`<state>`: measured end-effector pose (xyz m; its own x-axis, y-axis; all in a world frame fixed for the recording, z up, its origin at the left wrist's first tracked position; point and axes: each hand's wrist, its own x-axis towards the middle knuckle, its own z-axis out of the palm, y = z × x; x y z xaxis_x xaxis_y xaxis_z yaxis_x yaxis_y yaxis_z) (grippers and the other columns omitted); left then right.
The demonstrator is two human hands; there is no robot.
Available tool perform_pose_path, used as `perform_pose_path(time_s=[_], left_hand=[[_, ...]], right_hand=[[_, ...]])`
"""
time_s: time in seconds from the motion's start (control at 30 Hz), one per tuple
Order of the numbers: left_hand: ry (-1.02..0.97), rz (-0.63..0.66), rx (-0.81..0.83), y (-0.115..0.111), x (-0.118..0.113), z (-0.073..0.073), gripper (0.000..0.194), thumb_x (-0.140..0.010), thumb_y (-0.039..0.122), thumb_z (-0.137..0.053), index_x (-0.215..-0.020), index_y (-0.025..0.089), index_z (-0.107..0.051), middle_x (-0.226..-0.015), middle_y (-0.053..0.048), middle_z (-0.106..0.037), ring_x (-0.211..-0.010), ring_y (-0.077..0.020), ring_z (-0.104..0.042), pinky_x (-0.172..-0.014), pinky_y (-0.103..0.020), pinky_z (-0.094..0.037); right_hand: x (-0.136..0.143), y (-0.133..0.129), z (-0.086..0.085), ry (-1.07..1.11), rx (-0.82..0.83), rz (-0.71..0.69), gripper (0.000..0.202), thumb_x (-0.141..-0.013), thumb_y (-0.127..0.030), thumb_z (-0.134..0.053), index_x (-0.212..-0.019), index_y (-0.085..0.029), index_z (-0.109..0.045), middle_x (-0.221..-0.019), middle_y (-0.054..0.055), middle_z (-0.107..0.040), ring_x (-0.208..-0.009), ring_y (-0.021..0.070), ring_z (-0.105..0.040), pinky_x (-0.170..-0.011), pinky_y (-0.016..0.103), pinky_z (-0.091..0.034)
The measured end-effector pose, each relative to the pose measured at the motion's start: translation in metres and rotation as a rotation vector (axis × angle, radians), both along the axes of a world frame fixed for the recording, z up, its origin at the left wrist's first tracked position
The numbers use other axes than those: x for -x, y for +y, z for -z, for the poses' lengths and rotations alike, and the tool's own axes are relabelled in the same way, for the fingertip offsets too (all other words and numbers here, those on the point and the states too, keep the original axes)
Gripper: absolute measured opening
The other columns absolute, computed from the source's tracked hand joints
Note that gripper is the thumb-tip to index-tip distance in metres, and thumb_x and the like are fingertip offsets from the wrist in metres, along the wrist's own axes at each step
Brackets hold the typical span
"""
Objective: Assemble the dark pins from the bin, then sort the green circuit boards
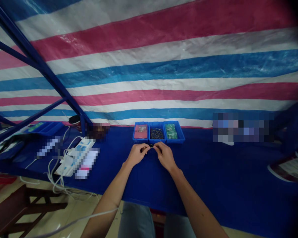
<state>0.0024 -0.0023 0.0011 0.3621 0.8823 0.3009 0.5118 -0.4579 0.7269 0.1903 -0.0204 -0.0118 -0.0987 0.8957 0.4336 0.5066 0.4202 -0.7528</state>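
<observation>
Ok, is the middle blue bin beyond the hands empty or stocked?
Stocked: a jumble of thin, dark pieces lies inside the middle blue bin. How deep they go, I cannot tell.

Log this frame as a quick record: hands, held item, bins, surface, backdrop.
left hand: pinching the small dark piece
right hand: at the piece's other end
left bin: pink-red contents
middle bin: dark slender pieces
right bin: green pieces
bin layout: side by side, beyond hands
surface: blue tabletop
backdrop: striped sheet
</observation>
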Motion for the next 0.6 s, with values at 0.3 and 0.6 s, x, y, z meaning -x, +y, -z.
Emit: perform_pose_path(time_s=[0.3, 0.6], left_hand=[[-0.016, 0.01, -0.005, 0.0015, 0.0014, 0.0006, 0.027, -0.095, 0.036, -0.055, -0.091, 0.015, -0.072, -0.063, 0.001, -0.064, -0.055, -0.0099, -0.054, -0.061, -0.02, -0.04], [0.012, 0.012, 0.026, 0.0001, 0.0003, -0.0015, 0.033, -0.095, 0.042, -0.053, -0.091, 0.015, -0.072, -0.063, 0.0, -0.065, -0.055, -0.0109, -0.053, -0.06, -0.021, -0.039]], right_hand=[[0.0007, -0.0011, 0.0002, 0.009, -0.007, -0.051, 0.017, -0.096, -0.029, -0.051, -0.098, -0.023, -0.067, -0.093, 0.004, -0.069, -0.081, 0.0191, -0.064, -0.071, 0.029, -0.046], [0.0013, 0.0017, 0.0061, 0.005, -0.025, -0.025, 0.017, -0.097, -0.025, -0.05, -0.089, -0.023, -0.065, -0.09, 0.003, -0.067, -0.086, 0.0194, -0.064, -0.078, 0.03, -0.045]])
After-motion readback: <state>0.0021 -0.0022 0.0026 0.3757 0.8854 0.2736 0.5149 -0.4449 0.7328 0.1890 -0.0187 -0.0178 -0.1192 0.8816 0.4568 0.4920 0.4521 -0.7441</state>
